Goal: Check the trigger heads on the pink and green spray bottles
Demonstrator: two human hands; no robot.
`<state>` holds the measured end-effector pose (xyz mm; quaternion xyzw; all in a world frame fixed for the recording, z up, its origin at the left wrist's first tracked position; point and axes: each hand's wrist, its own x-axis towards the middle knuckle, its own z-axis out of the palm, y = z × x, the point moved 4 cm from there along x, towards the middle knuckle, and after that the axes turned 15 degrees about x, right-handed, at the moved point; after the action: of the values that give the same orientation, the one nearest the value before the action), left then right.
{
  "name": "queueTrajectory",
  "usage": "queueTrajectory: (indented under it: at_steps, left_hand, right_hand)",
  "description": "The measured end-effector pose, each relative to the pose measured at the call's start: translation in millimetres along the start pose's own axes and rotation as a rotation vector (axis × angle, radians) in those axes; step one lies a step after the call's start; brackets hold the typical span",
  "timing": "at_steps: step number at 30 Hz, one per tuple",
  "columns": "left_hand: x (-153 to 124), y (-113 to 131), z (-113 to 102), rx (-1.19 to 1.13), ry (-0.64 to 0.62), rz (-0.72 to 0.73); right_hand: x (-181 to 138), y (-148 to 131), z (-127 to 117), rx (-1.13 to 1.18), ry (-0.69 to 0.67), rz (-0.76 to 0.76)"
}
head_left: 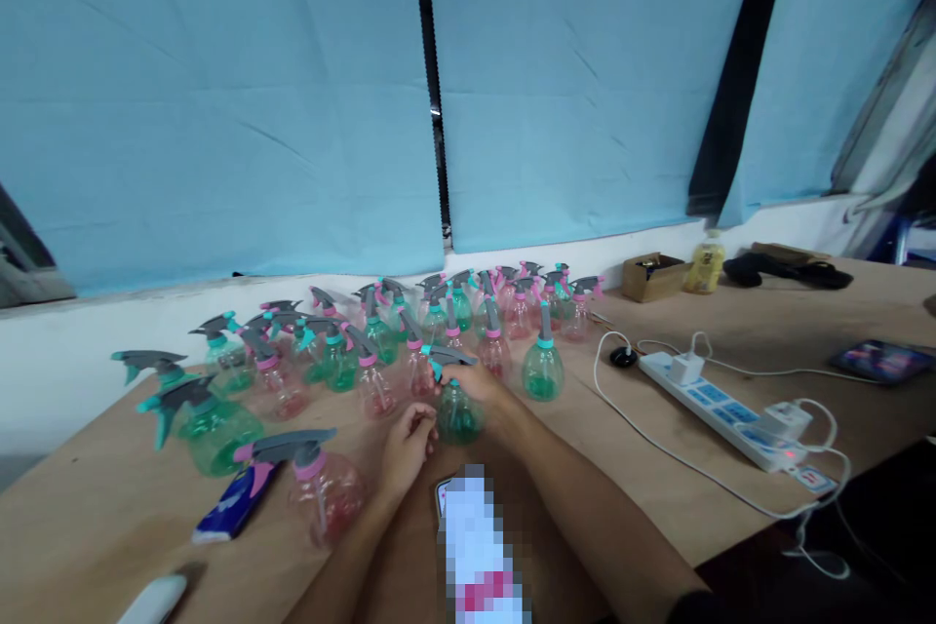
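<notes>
A green spray bottle (459,414) with a grey and turquoise trigger head stands upright on the wooden table in front of me. My right hand (472,380) is wrapped round its neck, just below the head. Beside the bottle's left side, my left hand (410,444) has its fingers loosely curled, and I see nothing in them. A pink spray bottle (329,497) stands left of my left forearm. Another green spray bottle (543,372) is to the right of my right hand. Behind them, several pink and green spray bottles (376,388) stand in close rows.
A blurred-out phone (479,536) lies between my forearms. To the left are a blue packet (238,504) and a white object (157,600). A power strip (717,409) with white cables lies right. Further back are a cardboard box (650,278), a yellow bottle (704,265) and a tablet (881,362).
</notes>
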<state>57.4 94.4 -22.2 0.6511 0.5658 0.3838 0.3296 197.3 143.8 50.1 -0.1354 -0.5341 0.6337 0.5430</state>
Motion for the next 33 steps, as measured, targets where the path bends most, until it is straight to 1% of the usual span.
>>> queueTrajectory:
  at_steps: [6, 9, 14, 18, 21, 29, 33]
  left_hand:
    - [-0.2, 0.3, -0.1, -0.017, 0.000, -0.008]
    - [-1.3, -0.3, -0.2, -0.025, -0.006, -0.026]
    - [-2.0, 0.4, 0.3, -0.028, -0.013, -0.018]
    - [-1.8, 0.8, -0.5, -0.018, 0.003, -0.009]
    - [-1.9, 0.4, -0.2, -0.018, -0.009, -0.013]
    - [0.2, -6.1, 0.9, -0.016, -0.008, -0.017]
    - [-0.3, -4.9, 0.5, -0.023, -0.003, -0.013]
  right_hand:
    - [-1.7, -2.0, 1.1, -0.065, 0.000, -0.020]
    - [-1.5, -0.8, 1.1, -0.062, -0.011, -0.040]
    - [-0.7, -0.5, -0.2, -0.048, 0.041, -0.047]
    - [-0.9, -1.1, 1.1, -0.086, 0.025, -0.046]
    - [-1.1, -0.4, 1.5, -0.093, 0.012, -0.062]
    - [-0.2, 4.2, -1.4, -0.076, 0.040, -0.066]
    - [-0.3, 3.8, -0.8, -0.104, 0.041, -0.068]
